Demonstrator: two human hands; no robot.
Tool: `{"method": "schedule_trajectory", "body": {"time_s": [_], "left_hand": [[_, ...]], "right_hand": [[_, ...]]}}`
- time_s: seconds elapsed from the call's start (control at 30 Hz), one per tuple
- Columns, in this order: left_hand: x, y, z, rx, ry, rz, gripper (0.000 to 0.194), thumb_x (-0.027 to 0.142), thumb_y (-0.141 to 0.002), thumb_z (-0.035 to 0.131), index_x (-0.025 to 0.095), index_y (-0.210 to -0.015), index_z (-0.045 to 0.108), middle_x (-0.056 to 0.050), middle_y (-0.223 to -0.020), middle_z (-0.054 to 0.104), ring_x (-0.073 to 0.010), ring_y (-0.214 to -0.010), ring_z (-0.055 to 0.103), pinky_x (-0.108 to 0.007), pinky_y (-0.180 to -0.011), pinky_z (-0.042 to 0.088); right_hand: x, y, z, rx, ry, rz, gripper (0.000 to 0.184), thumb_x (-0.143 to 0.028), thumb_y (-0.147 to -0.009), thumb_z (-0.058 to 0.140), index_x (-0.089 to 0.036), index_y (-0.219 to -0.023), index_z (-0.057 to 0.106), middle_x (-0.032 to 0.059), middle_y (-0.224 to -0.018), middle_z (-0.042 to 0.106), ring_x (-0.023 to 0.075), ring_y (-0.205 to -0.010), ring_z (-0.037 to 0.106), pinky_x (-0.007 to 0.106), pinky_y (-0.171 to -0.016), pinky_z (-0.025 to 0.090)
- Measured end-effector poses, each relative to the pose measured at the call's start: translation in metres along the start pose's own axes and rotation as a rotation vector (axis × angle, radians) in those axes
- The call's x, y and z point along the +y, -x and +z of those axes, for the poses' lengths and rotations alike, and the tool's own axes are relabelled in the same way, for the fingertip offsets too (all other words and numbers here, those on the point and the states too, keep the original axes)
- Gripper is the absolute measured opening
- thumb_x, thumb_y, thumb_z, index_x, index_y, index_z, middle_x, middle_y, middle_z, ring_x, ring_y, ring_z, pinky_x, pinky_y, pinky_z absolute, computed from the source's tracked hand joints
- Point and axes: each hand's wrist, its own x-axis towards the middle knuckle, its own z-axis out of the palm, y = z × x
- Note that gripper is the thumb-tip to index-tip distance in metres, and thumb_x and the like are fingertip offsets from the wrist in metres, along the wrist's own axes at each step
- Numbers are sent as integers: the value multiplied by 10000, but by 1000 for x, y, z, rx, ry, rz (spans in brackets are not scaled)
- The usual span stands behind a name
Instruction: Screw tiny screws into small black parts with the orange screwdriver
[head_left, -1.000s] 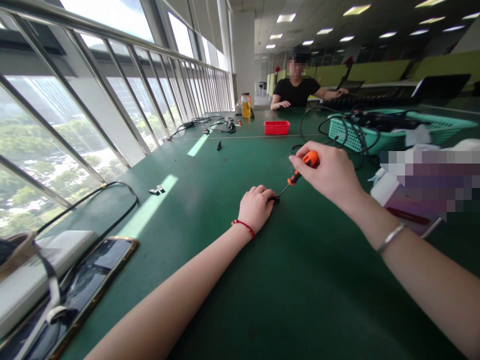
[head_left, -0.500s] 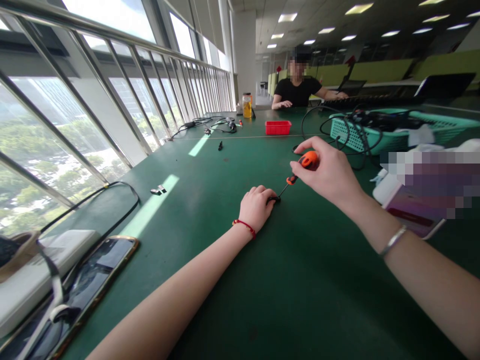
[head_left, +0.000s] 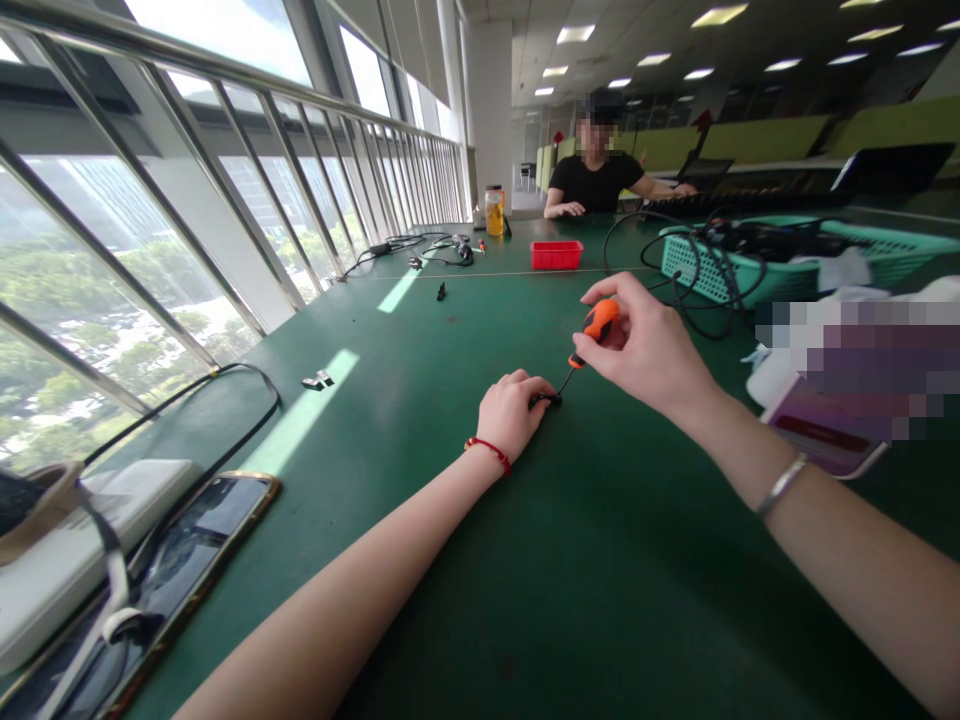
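My left hand (head_left: 513, 418) is closed on a small black part (head_left: 553, 398) and holds it against the green table (head_left: 420, 500). Most of that part is hidden under my fingers, so its kind does not show. In my right hand (head_left: 651, 345) is a screwdriver (head_left: 601, 318) with an orange and black handle, gripped by thumb and fingers. The screwdriver slants down to the left, and its thin shaft reaches the black part; whether the tip sits in a screw is too small to tell.
Left are a phone (head_left: 217, 520), a white box (head_left: 142, 500) and small black pieces (head_left: 318, 380). Farther off are a red tray (head_left: 556, 256), a jar (head_left: 494, 212) and cables (head_left: 450, 245). A green basket (head_left: 705, 270) stands right. A person (head_left: 596, 180) sits at the far end.
My right hand and the screwdriver's handle have shifted slightly left, and the handle is turned differently. The left hand and the black part have stayed almost in place.
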Motion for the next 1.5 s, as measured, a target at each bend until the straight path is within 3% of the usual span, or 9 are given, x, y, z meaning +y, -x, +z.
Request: {"method": "schedule_trajectory", "body": {"time_s": [0.1,0.2,0.3,0.53,1.07,1.5], "left_hand": [[1,0,-2,-1,43,-25,150,210,-815,586,239,-903,704,-17,-861,607,-165,-815,590,-271,-722,469],[1,0,-3,4,93,-45,144,198,-796,606,238,-887,711,-9,-838,612,-149,-773,593,-257,-700,474],[-1,0,-2,16,150,-57,137,186,-778,621,233,-865,716,-2,-825,616,-138,-748,593,-253,-696,479],[-8,-4,4,25,272,-64,122,163,-749,653,218,-833,723,-2,-841,633,-128,-760,599,-245,-730,497],[-3,-3,2,13,215,-12,97,129,-744,622,187,-796,680,-13,-872,615,-139,-773,593,-263,-717,496],[-9,-6,3,-29,128,117,69,126,-775,551,164,-825,581,-36,-868,585,-160,-815,583,-289,-764,499]], "right_hand": [[-1,0,1,-16,40,46,330,-389,-703,634,-236,-979,538,-29,-596,538,156,-510,486,262,-500,329],[-1,0,2,-45,52,59,253,-454,-731,606,-240,-861,570,-27,-556,511,155,-509,471,264,-497,323],[0,0,2,-54,13,40,180,-392,-728,606,-239,-818,575,-20,-596,535,148,-539,485,263,-519,343],[4,0,4,-61,-59,30,252,-263,-676,603,-238,-921,548,-17,-665,565,142,-536,512,260,-521,374],[4,0,4,-88,-66,-1,130,-344,-743,579,-219,-743,543,-29,-544,523,119,-481,459,244,-473,306],[-1,0,-1,-41,-6,-4,224,-375,-742,578,-214,-611,494,-30,-511,473,114,-478,399,255,-498,303]]}}
